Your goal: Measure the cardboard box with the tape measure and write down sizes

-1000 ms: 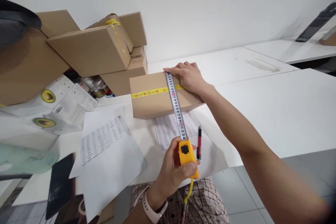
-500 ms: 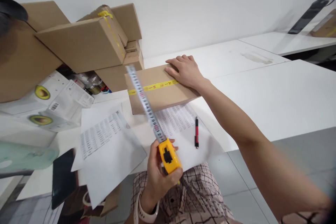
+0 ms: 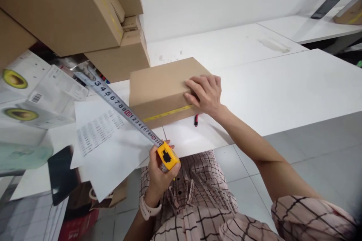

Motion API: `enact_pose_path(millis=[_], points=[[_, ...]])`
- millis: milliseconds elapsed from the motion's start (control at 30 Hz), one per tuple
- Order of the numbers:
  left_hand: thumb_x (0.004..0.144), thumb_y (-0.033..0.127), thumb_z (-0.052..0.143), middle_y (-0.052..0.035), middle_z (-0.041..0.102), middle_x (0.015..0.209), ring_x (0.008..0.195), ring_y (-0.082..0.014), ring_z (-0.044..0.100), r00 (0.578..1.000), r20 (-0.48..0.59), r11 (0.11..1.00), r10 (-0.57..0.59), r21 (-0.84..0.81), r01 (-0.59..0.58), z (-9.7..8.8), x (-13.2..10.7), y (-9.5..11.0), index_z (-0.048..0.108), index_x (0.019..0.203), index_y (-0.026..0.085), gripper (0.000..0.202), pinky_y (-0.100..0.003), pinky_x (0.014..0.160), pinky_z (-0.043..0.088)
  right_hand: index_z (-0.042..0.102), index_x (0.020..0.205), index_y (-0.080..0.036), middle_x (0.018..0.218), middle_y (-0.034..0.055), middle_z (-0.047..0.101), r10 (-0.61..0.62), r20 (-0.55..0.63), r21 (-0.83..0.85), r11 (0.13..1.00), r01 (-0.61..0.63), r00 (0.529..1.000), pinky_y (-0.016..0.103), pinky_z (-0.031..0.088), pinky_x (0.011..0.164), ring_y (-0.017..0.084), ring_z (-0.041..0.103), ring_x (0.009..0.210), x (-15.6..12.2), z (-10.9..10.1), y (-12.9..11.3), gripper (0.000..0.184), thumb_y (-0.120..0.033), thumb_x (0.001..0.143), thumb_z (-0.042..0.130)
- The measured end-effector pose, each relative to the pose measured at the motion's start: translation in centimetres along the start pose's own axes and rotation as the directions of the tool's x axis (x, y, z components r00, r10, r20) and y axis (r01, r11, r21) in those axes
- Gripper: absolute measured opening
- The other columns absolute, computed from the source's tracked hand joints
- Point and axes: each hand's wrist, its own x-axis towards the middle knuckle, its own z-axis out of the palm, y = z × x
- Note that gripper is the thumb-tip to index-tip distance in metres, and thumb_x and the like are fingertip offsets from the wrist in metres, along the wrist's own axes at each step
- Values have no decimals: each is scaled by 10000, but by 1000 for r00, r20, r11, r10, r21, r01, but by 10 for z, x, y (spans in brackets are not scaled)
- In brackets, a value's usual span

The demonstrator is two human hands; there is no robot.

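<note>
Avocado-printed cartons [image 3: 46, 86], well left of both hands, near the tip of the measuring blade [image 3: 127, 113]; touching or apart, impossible to tell. Could snag there if swung farther left. Printed papers [image 3: 111, 162], just left of the left hand [image 3: 160, 175], with a corner past the edge of the table [image 3: 283, 86]: likely to slide off if brushed. Blade long and unsupported beyond the left hand, so likely to buckle if tilted or twisted. Left hand wrapped around the yellow tape measure [image 3: 168, 156]; lock set or loose, not visible. If loose, liable to snap back and nip a finger. Ahead of the left hand and beneath the right hand [image 3: 206, 92], a cardboard box [image 3: 166, 81], flat on the table or slightly raised, hard to judge. May skid or tip under one-sided pressure. Just below the right hand, a red-and-black pen [image 3: 196, 121], partly hidden: could get pinned or roll off the near edge if nudged. Right hand well apart from the left, bent fingers over the box's right end; firm grip or mere resting touch, cannot tell.
</note>
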Motion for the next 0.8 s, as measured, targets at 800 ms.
enact_pose_path(millis=[800], points=[[758,280,806,-137,610,1375,1177,-298,675,942,321,880,101,414,-235,5,10,38,318,1501,283,888,-414,903,609,689,828,-258,709,-7,696,277,-54,902,425,-72,959,285,533,492,136,651,599,-27,-99,-66,151,-270,967,634]])
